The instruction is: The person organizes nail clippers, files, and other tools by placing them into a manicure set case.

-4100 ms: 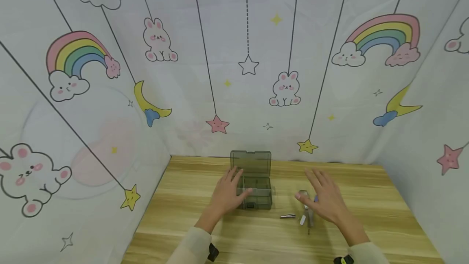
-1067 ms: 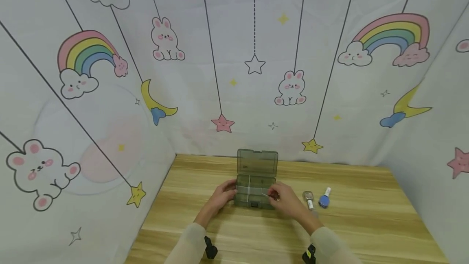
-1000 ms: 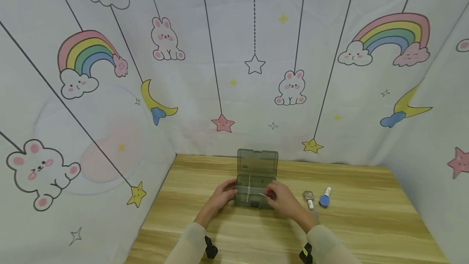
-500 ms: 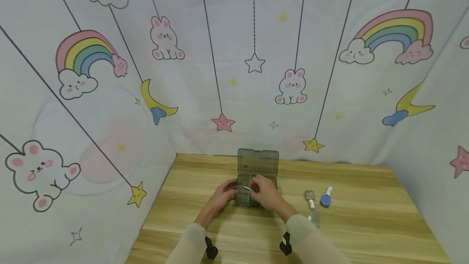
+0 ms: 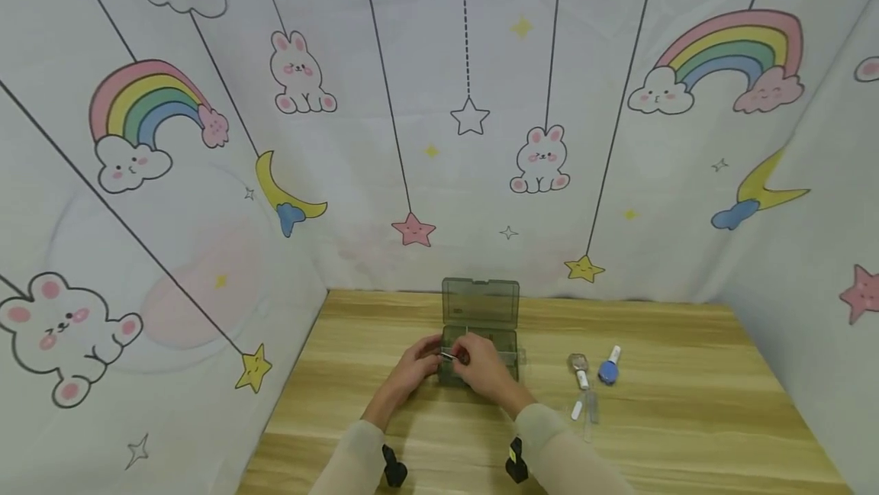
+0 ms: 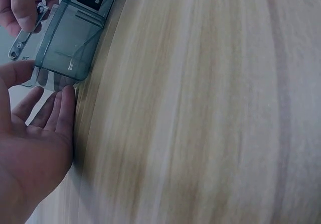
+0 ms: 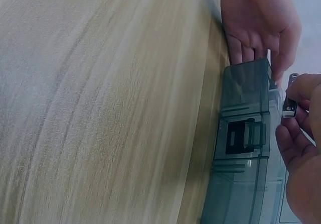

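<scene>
A translucent grey-green divided box stands on the table with its hinged lid raised. My right hand pinches a small silver nail clipper between thumb and fingers, over the left part of the box. In the left wrist view the nail clipper is tilted just above the rim. My left hand rests against the box's left end, fingers nearly straight along the outer wall and thumb at the rim. The right hand hides part of the compartments.
Right of the box lie a brownish bottle and a blue bottle, both white-capped. Nearer are a small white piece and a clear strip. A printed cloth wall rises behind the table.
The nail clipper lay on the table in the oldest frame; now my right hand holds it. Over the last second that hand has moved left across the box. My left hand stays at the box's end.
</scene>
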Demonstrator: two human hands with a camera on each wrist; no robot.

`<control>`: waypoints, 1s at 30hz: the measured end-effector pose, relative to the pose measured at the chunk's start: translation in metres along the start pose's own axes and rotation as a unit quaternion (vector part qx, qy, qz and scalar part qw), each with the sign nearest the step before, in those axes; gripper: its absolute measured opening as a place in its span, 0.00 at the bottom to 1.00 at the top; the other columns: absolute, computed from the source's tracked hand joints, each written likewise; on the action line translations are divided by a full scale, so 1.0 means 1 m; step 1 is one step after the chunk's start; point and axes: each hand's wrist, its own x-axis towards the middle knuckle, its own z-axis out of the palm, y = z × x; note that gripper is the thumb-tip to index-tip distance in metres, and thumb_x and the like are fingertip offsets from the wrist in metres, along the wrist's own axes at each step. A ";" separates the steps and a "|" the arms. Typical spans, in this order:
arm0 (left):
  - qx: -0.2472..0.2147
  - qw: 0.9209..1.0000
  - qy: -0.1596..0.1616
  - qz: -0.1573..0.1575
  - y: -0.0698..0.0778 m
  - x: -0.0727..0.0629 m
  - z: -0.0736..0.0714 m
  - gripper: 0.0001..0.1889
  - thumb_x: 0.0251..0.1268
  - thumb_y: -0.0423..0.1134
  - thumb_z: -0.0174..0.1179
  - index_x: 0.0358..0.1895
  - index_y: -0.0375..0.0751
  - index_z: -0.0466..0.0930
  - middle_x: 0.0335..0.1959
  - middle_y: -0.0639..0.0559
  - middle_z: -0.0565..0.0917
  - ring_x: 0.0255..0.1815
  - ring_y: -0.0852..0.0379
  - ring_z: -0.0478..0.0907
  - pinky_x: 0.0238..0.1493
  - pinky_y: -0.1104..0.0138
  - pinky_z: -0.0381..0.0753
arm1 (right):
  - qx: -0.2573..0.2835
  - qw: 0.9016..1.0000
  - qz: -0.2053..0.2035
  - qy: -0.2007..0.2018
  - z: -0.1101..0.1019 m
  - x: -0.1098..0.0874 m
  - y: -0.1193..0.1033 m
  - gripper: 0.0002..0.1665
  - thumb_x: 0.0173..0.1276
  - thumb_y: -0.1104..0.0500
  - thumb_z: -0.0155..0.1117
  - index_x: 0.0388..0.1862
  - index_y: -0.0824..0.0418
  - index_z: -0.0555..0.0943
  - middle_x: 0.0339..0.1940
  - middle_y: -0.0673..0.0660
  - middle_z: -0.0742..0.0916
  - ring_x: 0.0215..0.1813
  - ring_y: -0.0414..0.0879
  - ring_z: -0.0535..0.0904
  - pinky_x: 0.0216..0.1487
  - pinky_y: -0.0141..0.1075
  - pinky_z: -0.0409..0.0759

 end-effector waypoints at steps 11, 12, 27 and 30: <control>-0.001 1.000 -0.001 0.006 -0.002 0.001 -0.001 0.29 0.82 0.33 0.52 0.81 0.29 0.61 0.75 0.28 0.70 0.76 0.35 0.69 0.70 0.51 0.76 | -0.005 1.000 -0.004 0.012 0.006 0.000 0.000 0.03 0.72 0.66 0.71 0.41 0.60 0.86 0.37 0.47 0.82 0.37 0.40 0.77 0.38 0.35 0.80; 0.000 1.000 -0.002 0.008 -0.002 0.001 -0.001 0.29 0.82 0.33 0.52 0.81 0.29 0.61 0.75 0.28 0.70 0.76 0.35 0.69 0.70 0.51 0.77 | -0.005 1.000 -0.003 0.011 0.006 0.000 0.000 0.03 0.72 0.66 0.71 0.41 0.60 0.86 0.37 0.48 0.82 0.38 0.41 0.77 0.38 0.35 0.80; -0.002 1.000 -0.005 0.016 -0.001 0.000 0.001 0.29 0.82 0.33 0.53 0.80 0.27 0.61 0.75 0.27 0.70 0.77 0.33 0.68 0.70 0.48 0.76 | -0.035 0.998 -0.045 0.015 -0.031 -0.026 0.006 0.08 0.71 0.64 0.73 0.47 0.59 0.87 0.43 0.50 0.85 0.43 0.41 0.81 0.45 0.40 0.85; 0.004 1.000 -0.002 0.019 -0.003 -0.001 0.000 0.29 0.81 0.32 0.53 0.80 0.27 0.62 0.75 0.27 0.70 0.77 0.33 0.67 0.69 0.51 0.76 | -0.043 0.997 -0.050 0.027 -0.045 -0.037 0.012 0.08 0.71 0.64 0.74 0.47 0.57 0.87 0.43 0.49 0.85 0.43 0.41 0.81 0.45 0.40 0.85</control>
